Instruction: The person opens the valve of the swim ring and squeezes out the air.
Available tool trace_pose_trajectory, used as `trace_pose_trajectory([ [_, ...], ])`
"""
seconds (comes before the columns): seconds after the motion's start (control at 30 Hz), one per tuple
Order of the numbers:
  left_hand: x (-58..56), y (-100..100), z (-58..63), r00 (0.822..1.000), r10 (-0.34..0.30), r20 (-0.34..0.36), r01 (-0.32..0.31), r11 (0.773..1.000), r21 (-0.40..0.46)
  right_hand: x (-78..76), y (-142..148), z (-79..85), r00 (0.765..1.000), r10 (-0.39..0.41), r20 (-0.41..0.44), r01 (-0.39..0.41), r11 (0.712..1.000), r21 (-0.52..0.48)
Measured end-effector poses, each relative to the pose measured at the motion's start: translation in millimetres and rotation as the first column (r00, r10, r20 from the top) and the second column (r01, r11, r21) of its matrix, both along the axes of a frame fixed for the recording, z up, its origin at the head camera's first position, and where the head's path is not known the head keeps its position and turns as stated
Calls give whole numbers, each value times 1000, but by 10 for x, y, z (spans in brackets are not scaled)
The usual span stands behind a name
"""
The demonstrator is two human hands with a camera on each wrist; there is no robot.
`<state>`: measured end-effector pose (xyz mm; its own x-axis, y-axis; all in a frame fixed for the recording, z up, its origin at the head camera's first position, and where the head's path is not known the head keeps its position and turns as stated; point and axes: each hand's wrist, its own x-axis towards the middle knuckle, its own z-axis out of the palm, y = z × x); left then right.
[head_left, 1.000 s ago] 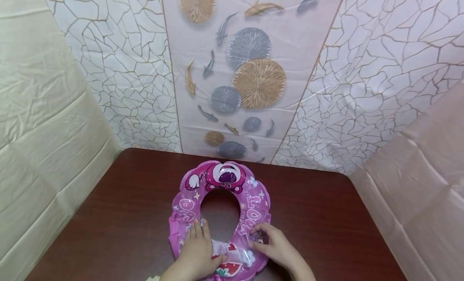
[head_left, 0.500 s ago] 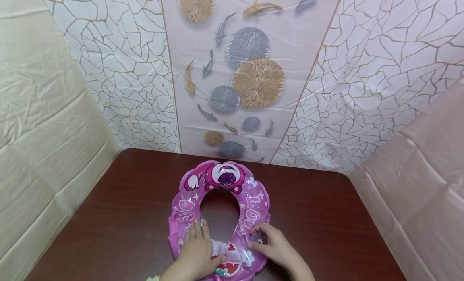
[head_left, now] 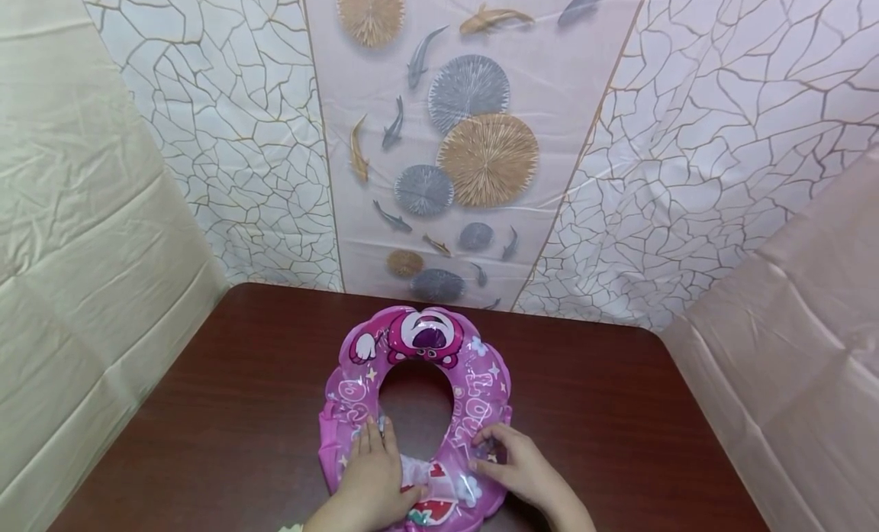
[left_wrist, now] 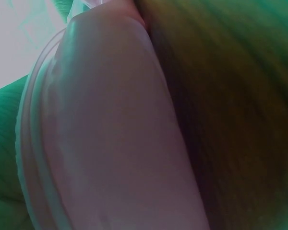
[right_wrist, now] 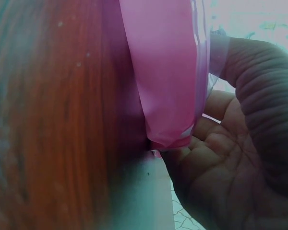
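Note:
A pink, scallop-edged swim ring with a bear face, lettering and strawberry prints lies on the dark wooden table. Its near part is partly cut off by the frame's lower edge. My left hand rests flat on the ring's near left side, fingers straight and pointing away, thumb spread over the strawberry print. On the near right side, my right hand has curled fingers and a bent thumb at the clear plastic of the ring. In the right wrist view, a clear flap shows at the thumb's tip beside the pink side wall.
The brown wood-grain tabletop extends around the ring. Behind it hangs a cloth printed with fish and round leaves. Pale quilted fabric borders the left side, and similar fabric the right.

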<state>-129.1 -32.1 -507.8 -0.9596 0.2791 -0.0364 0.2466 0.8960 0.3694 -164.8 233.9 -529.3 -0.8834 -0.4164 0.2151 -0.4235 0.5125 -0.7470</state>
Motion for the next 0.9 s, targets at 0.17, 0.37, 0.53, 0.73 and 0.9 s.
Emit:
trace_pose_trajectory([
  [0.17, -1, 1, -2, 1000, 0, -13, 0, 1000, -2, -5, 4, -4, 1000, -2, 3, 2, 1000, 10],
  [0.37, -2, 0, -1, 1000, -6, -10, 6, 1000, -5, -9, 5, 8, 999, -8, 46, 6, 999, 34],
  [0.53, 0, -4, 0, 1000, -9, -13, 8, 1000, -12, -12, 4, 4, 999, -11, 54, 9, 999, 38],
  [0.73, 0, -1, -6, 1000, -6, -14, 5, 1000, -13, -8, 2, 3, 999, -13, 51, 11, 1000, 27],
  [0.9, 4, 1, -15, 999, -12, -34, 11, 1000, -21, -1, -4, 10, 1000, 12, 25, -12, 1000, -8],
])
